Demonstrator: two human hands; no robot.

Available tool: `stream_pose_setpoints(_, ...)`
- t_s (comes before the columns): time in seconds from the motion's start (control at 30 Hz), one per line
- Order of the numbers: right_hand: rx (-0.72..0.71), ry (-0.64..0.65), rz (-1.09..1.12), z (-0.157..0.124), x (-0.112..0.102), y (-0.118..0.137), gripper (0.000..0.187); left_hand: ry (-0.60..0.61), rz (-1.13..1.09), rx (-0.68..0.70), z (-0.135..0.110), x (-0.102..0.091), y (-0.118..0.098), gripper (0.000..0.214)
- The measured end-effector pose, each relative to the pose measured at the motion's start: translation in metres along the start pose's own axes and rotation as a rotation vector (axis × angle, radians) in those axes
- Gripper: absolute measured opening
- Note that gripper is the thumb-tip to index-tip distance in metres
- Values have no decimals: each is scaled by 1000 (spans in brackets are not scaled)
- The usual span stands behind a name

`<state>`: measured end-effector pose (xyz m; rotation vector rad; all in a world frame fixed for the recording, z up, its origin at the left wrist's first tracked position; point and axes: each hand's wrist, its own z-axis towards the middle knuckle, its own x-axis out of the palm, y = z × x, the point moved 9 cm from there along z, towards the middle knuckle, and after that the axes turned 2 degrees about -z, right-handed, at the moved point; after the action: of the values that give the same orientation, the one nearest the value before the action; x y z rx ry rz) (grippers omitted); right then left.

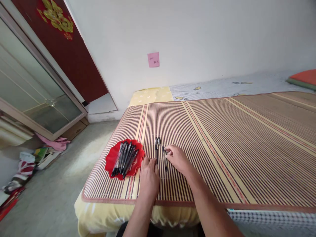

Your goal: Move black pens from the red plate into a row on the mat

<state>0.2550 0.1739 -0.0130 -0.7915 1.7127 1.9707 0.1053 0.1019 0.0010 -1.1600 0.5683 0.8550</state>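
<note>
My left hand (149, 174) rests low on the striped mat with its fingers bent and drawn together at the lower end of a black capped pen (156, 152). Beside that pen's top lies a short black piece that looks like a pen cap (159, 141). To the right, my right hand (178, 159) pinches the upper part of another pen (165, 161), which has a clear barrel and a dark lower end. Left of both hands, a red scallop-edged plate (108, 161) holds a pile of several black and clear pens (125, 156).
The striped mat (209, 158) covers a bed with a yellow sheet (98, 214) hanging at its front edge. A white wall with a pink note (153, 60) stands behind. An orange cushion (304, 78) lies far right. Clothes and books (39, 154) sit low at left.
</note>
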Motion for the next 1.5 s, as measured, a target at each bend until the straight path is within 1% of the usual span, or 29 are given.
stream_pose_setpoints(0.13, -8, 12, -9, 0, 4, 0, 28, 44, -9, -23, -1, 5, 1, 29)
stream_pose_setpoints(0.37, -15, 23, -30, 0, 4, 4, 26, 20, -33, -38, -4, 3, 0, 28)
stream_pose_setpoints(0.47, -8, 42, -50, -2, 4, 6, 28, 19, -13, -43, -4, 1, -1, 29)
stream_pose_setpoints(0.57, -24, 38, -70, -3, 5, 9, 29, 6, 57, -43, -5, -2, -6, 26)
stream_pose_setpoints(0.63, -39, 31, -75, -2, 6, 10, 30, 10, 112, -7, -5, -3, -13, 25)
stream_pose_setpoints(0.77, -38, 28, -68, 0, 9, 8, 28, 70, 146, 119, -6, 4, -28, 43)
stream_pose_setpoints(0.83, -40, 13, -44, 1, 8, 6, 28, 95, 154, 133, -7, 7, -29, 45)
stream_pose_setpoints(0.97, -42, -13, 45, 2, 7, 2, 33, 106, 149, 134, -8, 9, -27, 41)
stream_pose_setpoints(1.17, -13, 16, 167, 3, 10, 1, 41, 83, 155, 137, -8, 7, -30, 40)
stream_pose_setpoints(1.37, 15, 15, 254, 3, 11, -1, 37, 49, 156, 168, -9, 7, -32, 40)
stream_pose_setpoints(1.5, 33, 18, 271, 3, 12, -4, 31, 69, 157, 172, -10, 10, -30, 46)
